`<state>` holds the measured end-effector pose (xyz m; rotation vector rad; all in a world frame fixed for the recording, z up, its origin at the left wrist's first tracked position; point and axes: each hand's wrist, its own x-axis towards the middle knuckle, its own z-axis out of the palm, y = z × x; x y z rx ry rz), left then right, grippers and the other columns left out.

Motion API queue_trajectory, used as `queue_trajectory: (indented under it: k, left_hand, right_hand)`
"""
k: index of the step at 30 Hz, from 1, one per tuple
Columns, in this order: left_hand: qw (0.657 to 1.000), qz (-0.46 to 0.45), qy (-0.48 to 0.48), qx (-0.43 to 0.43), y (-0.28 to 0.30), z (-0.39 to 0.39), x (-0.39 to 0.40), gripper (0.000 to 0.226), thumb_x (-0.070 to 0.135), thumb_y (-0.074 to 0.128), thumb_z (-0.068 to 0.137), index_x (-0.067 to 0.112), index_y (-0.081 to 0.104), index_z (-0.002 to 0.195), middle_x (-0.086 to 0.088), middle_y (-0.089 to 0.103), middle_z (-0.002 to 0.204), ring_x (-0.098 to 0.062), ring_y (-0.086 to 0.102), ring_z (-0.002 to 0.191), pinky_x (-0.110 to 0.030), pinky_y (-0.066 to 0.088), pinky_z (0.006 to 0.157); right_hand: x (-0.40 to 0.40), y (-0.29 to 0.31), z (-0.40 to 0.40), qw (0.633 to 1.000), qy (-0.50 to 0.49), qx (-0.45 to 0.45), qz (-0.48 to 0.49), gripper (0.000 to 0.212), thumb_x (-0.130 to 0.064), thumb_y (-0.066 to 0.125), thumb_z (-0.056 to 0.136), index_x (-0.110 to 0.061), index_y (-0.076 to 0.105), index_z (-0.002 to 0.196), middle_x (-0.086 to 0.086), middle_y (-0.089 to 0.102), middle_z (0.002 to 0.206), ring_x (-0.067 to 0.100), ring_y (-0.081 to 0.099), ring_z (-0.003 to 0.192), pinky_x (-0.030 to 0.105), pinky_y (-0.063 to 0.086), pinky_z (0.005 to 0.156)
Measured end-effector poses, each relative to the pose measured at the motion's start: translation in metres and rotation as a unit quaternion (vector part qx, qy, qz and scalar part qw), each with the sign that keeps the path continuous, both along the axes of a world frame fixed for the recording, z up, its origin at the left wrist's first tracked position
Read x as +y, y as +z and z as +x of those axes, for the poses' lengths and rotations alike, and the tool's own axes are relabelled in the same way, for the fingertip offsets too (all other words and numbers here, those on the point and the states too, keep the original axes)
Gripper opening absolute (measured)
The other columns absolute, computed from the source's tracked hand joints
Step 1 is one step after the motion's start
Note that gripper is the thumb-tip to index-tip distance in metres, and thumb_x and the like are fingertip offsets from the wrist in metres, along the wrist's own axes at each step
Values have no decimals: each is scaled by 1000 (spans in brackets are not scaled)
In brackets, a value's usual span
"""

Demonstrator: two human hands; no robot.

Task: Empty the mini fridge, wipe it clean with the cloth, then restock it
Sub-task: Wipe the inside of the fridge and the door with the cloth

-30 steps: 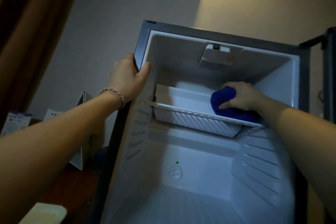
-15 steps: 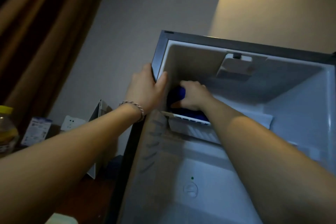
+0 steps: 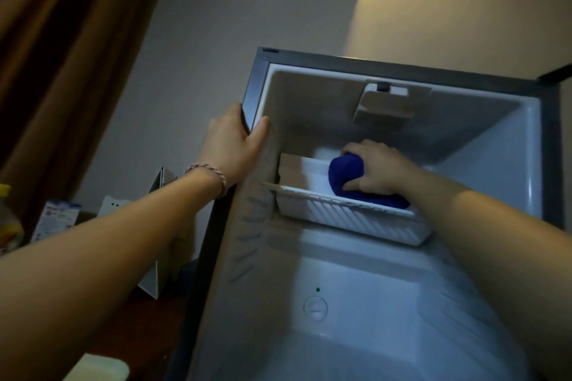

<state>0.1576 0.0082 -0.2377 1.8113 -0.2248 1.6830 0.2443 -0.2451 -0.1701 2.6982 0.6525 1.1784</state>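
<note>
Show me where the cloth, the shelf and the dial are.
cloth (image 3: 345, 172): head view, on its rounded left end.
shelf (image 3: 349, 214): head view, on its ribbed front wall.
dial (image 3: 315, 308): head view, on the middle of the round knob, on the back wall.

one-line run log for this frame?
phase: wiping | left hand: grips mini fridge edge | right hand: presses blue cloth on shelf tray

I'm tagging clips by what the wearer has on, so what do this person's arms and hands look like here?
Both forearms are bare, with no sleeves in view and no gloves. The left hand has a thin braided bracelet, pale with darker strands, round its wrist. The right hand shows no ring, watch or band in this dim view.
</note>
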Motion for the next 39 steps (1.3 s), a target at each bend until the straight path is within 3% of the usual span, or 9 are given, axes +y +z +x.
queue_trajectory:
  k: [5,15,22,30,35,39]
  left_hand:
    - [1000,-3,14,-6,-1,-3,-1,36,41,54,99,10,44,84,2,38,66,-26,42,74,-32,22,62]
    - [1000,-16,21,-2,-2,3,-4,34,45,52,99,13,47,88,1,42,71,-25,45,79,-33,24,54]
    - [999,-31,21,6,-4,4,-7,33,45,50,100,13,47,92,1,44,73,-23,45,77,-30,26,54]
    - [999,-33,30,25,-5,-4,-15,31,41,49,101,13,44,91,-1,44,71,-13,40,60,-27,27,50]
    - [998,-38,37,18,-5,-5,-13,34,41,51,101,8,47,92,-3,46,70,-15,42,59,-30,28,50]
    - [999,-39,13,22,-5,-4,-12,37,42,51,100,5,50,96,-7,50,73,-26,49,66,-40,41,60]
  right_hand:
    - [-67,0,-16,997,-69,19,30,72,-44,84,73,-31,49,134,6,51,132,31,52,119,40,43,99]
    - [-79,1,-14,994,-78,27,77,69,-41,87,70,-31,53,129,7,54,135,33,52,120,39,45,95]
    - [-33,-1,-11,998,-8,18,59,60,-56,84,63,-38,57,113,4,60,128,34,56,112,41,48,94]
    - [33,-4,1,997,68,-1,-43,65,-58,76,75,-37,50,130,1,52,129,29,52,116,44,45,93]
    - [-9,2,-8,999,32,5,-30,63,-52,75,78,-37,49,133,1,53,131,30,54,114,43,44,90]
    - [-66,3,-18,998,-52,23,7,61,-59,76,73,-39,54,126,-1,60,128,30,59,111,41,48,91]
